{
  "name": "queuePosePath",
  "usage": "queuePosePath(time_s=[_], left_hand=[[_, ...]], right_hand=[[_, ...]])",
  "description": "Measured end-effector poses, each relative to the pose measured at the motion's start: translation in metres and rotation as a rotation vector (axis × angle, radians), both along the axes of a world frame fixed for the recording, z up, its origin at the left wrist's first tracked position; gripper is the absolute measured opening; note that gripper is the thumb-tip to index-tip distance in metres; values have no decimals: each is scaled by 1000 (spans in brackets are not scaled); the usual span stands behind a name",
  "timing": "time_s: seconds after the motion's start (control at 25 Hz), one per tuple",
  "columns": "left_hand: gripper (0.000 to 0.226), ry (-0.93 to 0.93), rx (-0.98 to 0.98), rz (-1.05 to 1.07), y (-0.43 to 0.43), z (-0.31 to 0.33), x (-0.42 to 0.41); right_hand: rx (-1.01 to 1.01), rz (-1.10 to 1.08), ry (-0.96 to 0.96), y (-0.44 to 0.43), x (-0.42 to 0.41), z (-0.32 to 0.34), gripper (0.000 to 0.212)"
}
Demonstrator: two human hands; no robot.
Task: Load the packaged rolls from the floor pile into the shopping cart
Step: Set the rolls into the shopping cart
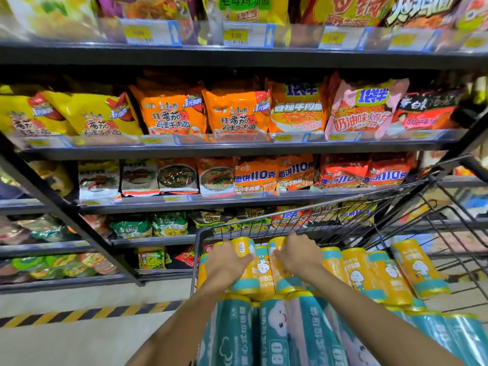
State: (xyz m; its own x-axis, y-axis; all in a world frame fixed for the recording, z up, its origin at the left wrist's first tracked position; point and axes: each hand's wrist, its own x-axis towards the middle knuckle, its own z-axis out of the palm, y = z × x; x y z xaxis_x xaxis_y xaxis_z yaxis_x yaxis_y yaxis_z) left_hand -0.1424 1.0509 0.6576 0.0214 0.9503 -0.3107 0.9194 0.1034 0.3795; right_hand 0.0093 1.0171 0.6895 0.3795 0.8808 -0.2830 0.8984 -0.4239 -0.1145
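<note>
- Orange rolls lie in the cart, centre-low in frame. Long axis runs from the bottom edge up toward the shelves. Wrap shows a cartoon face and a barcode; its text is too blurred to read.
- Left hand curls over the far end of the barcoded roll. Right hand clamps the neighbouring roll's end. Hands near, not touching.
- Other rolls lie to the right, angled alike. Teal packs at the bottom edge, "80" printed.
- Noodle bags read "110克"; price tag reads "3.00".
- Open floor lower left, crossed by striped tape.
</note>
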Motion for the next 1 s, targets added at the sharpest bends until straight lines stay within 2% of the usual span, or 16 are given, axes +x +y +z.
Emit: queuePosePath(time_s=[0.16, 0.24, 0.36, 0.52, 0.68, 0.8, 1.0], left_hand=[[85, 95, 104, -23, 11, 29, 5], [99, 185, 130, -38, 13, 45, 3], [106, 315, 193, -6, -2, 72, -10], [108, 357, 254, 247, -48, 107, -55], [106, 391, 276, 590, -146, 135, -128], [101, 458, 298, 807, -245, 147, -173], [100, 557, 233, 1206, -420, 135, -215]], right_hand=[[96, 228, 3, 18, 8, 14, 75], [82, 324, -6, 26, 11, 22, 81], [144, 490, 11, 32, 8, 36, 82], [269, 780, 65, 40, -39, 64, 81], [370, 1113, 116, 7, -127, 94, 81], [323, 1312, 173, -49, -190, 109, 81], [369, 1658, 139, -171, -280, 112, 79]])
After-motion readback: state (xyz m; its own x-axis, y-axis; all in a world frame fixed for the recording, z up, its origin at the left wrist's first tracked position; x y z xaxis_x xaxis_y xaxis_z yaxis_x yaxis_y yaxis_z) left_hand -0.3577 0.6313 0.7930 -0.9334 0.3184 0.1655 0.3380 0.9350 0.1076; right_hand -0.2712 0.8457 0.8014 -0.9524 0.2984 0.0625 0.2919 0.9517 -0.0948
